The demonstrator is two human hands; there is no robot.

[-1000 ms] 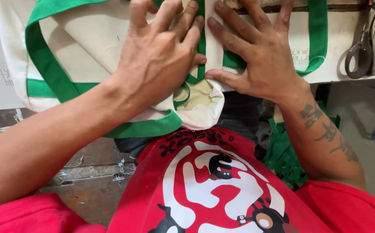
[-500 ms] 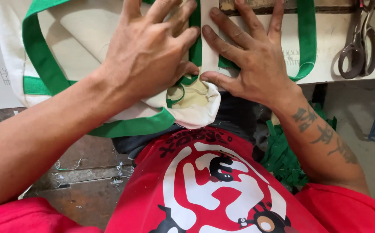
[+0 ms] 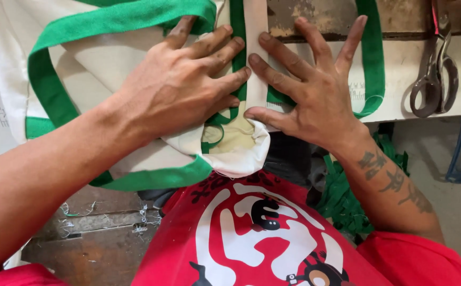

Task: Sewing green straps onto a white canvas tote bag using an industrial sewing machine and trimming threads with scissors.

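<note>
Pressing flat: left hand (image 3: 180, 87) and right hand (image 3: 315, 92), both spread, pinned cream tote bag (image 3: 103, 58) on table (image 3: 400, 69) edge. Judged light, limp, creasable; best gripped at green strap (image 3: 47, 90).

Single camera on my head, facing steeply down, close over my hands (image 3: 251, 95), worktop (image 3: 400, 69) edge, my lap below.
</note>
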